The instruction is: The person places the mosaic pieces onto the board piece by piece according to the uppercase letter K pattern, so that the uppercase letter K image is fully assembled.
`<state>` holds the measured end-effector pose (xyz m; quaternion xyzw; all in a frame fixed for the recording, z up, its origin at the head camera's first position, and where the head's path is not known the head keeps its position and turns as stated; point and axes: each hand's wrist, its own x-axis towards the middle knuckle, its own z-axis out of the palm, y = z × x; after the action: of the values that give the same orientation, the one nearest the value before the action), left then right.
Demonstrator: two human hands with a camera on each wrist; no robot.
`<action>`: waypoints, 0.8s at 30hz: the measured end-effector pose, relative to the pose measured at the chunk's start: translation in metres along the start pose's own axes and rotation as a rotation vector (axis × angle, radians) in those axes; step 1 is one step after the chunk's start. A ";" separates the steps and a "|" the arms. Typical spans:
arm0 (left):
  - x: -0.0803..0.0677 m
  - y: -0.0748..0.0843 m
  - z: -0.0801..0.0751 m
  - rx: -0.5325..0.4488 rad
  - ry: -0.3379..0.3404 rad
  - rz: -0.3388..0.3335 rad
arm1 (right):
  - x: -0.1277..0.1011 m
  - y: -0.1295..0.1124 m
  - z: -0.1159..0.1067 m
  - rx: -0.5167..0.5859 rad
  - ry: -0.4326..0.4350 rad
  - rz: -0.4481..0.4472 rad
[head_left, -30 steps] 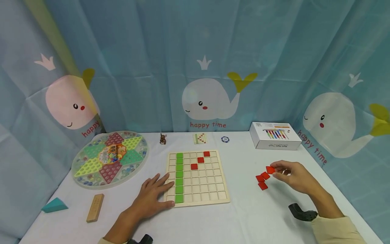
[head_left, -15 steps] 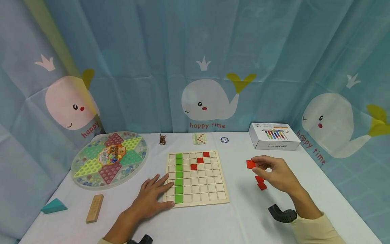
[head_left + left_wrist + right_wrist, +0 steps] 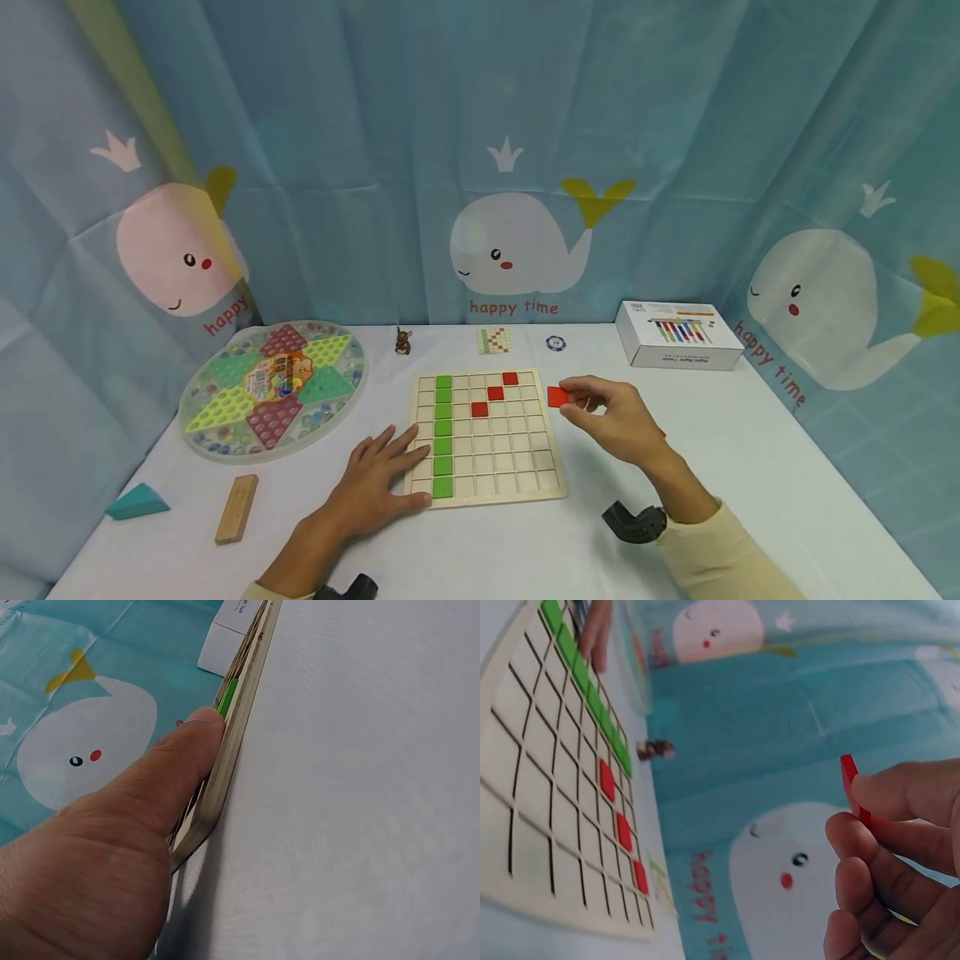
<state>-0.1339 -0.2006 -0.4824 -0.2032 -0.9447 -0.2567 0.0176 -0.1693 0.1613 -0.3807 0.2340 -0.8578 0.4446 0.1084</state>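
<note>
A wooden grid board (image 3: 495, 502) lies on the white tabletop. One column of it holds several green tiles (image 3: 443, 427), and three red tiles (image 3: 495, 392) form a diagonal up to the top row. My left hand (image 3: 371, 487) rests on the board's left edge with spread fingers; its thumb (image 3: 196, 742) lies over the front corner in the left wrist view. Just off the board's upper right side, my right hand (image 3: 618, 421) pinches a loose red square tile (image 3: 557, 397) between thumb and fingers, held up on edge (image 3: 853, 787). Other loose red tiles are mostly hidden behind that hand.
Toward the back stand a small brown figurine (image 3: 402, 341), a pattern card (image 3: 494, 340), a round chip (image 3: 556, 342) and a white box (image 3: 679, 335). To the left lie a Chinese checkers board (image 3: 360, 379), a wooden block (image 3: 237, 509) and a teal wedge (image 3: 138, 502).
My right hand has lifted the red tile from beside the loose ones and carried it left to near the board's right edge. The left hand stays in place.
</note>
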 end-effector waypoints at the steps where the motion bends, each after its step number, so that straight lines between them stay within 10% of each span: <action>1: 0.000 0.000 0.000 -0.001 0.001 0.004 | 0.002 -0.001 0.004 0.006 -0.006 -0.007; 24: 0.000 -0.001 0.000 0.009 0.004 0.012 | 0.044 0.008 0.115 -0.038 -0.247 0.067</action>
<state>-0.1341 -0.2012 -0.4824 -0.2081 -0.9446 -0.2527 0.0219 -0.2088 0.0581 -0.4359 0.2560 -0.8804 0.3992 -0.0085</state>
